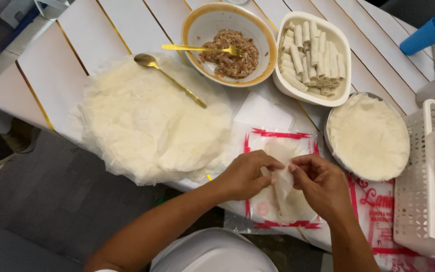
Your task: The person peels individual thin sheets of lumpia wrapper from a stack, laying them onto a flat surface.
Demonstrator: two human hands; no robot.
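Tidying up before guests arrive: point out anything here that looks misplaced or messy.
The gold spoon lies directly on the loose stack of wrappers rather than in a dish, and that stack hangs over the table's near edge. The gold fork sits in the filling bowl. Nothing looks spilled.

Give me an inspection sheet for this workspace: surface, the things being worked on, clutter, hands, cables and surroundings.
Surface: white slatted table with thin gold lines, partly covered by a clear plastic bag with red print.
Job's things: thin wrapper sheet being folded; large stack of wrappers; bowl of minced filling with a gold fork; white dish of finished rolls; round plate of wrappers.
Clutter: gold spoon lying on the stack; white perforated basket; blue cup on its side.
Hands: left hand and right hand both pinch the wrapper sheet.
Cables: nothing seen.
Surroundings: grey floor.
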